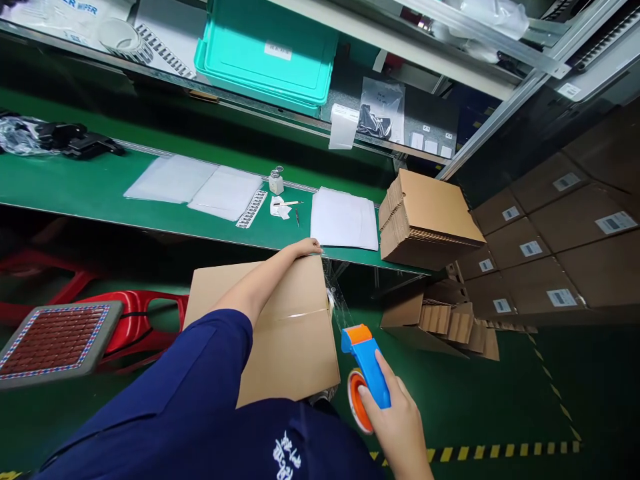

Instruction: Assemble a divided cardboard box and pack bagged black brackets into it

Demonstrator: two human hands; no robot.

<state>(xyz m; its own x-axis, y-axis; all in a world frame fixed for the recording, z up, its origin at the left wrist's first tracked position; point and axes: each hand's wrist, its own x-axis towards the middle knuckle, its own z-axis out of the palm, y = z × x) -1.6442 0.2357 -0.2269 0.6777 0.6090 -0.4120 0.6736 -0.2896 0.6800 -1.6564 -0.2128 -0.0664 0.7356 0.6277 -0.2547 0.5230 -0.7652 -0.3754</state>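
You're gripping the blue-and-orange tape dispenser (373,370) with your right hand (400,420), fingers curling round its handle just off the brown carton (287,353), and clear tape (340,300) is stretching toward your left hand (306,247) at the carton's far right corner, whose fingers I'm not able to call as pinching or spread. Beyond the carton, the green bench (280,233) is running across; above, a teal bin (250,73) is wearing an unreadably small label (278,51), and a white packet (60,20) is showing "WIPER".

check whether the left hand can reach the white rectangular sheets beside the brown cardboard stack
Probably yes: the left hand is close to the white rectangular sheets, nothing visible between, though it seems to press clear tape.
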